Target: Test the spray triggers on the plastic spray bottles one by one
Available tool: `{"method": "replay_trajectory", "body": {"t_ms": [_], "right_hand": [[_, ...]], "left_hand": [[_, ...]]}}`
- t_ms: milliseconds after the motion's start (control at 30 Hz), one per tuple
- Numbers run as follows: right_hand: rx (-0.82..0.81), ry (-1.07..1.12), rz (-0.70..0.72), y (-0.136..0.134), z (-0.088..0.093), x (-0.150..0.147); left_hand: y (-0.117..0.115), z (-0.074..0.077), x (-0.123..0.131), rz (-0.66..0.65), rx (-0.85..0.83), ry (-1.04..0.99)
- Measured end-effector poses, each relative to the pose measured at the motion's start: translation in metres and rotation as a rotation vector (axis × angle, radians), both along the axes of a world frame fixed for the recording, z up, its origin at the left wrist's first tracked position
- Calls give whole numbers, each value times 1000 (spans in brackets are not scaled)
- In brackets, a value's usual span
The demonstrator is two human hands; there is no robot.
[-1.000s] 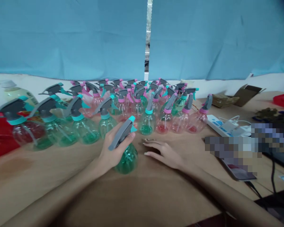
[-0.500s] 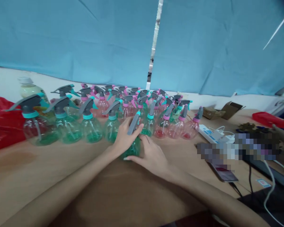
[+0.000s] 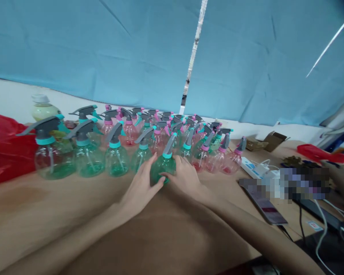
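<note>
The fingers of the left hand (image 3: 139, 187) and of the right hand (image 3: 187, 177) are cupping a green spray bottle (image 3: 163, 166) from either side, both thumbs lying across its near face. The bottle is standing at the near edge of the front row, above or on the table (image 3: 83, 208); whether its base is bearing fully, I cannot tell. Smooth, rounded plastic is giving the fingertips little to hook on, so a loosened or uneven hold could be letting it slip or roll over. Its neighbours are crowding close: a clear green bottle (image 3: 138, 158) to the left and a teal-collared one (image 3: 187, 147) behind the right fingers, so a sideways shove or a straying knuckle could be toppling one into the next. The long axis is running nearly upright, leaning slightly right in view, and the grey spray head (image 3: 170, 144) is pointing its teal nozzle (image 3: 174, 135) away from the person, towards the bottles behind
</note>
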State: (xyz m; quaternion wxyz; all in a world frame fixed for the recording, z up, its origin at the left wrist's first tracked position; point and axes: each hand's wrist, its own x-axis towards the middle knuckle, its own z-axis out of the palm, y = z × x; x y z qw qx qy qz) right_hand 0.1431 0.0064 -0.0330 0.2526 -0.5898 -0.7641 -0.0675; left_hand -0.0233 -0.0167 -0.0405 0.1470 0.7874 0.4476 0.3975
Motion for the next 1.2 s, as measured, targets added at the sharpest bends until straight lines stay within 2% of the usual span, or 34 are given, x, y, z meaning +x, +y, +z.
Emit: {"method": "replay_trajectory", "body": {"t_ms": [167,300,567,800,933,1067,1200], "right_hand": [[40,-47,-46,18,2,-1],[41,-96,-51,29,4,-2],[-8,-126,-58,43,10,-4],[-12,-79,-50,36,10,-1],[37,22,2,19,10,18],[82,118,-82,8,12,49],[102,202,-177,12,10,72]], "left_hand": [[-16,-29,-19,-31,-95,122],[-20,-39,-22,-53,-149,170],[-9,-37,-18,-60,-148,177],[16,-35,-17,-43,-146,118],[23,-34,-17,-45,-139,79],[23,-33,-18,-62,-167,88],[18,-33,-13,-71,-204,107]]}}
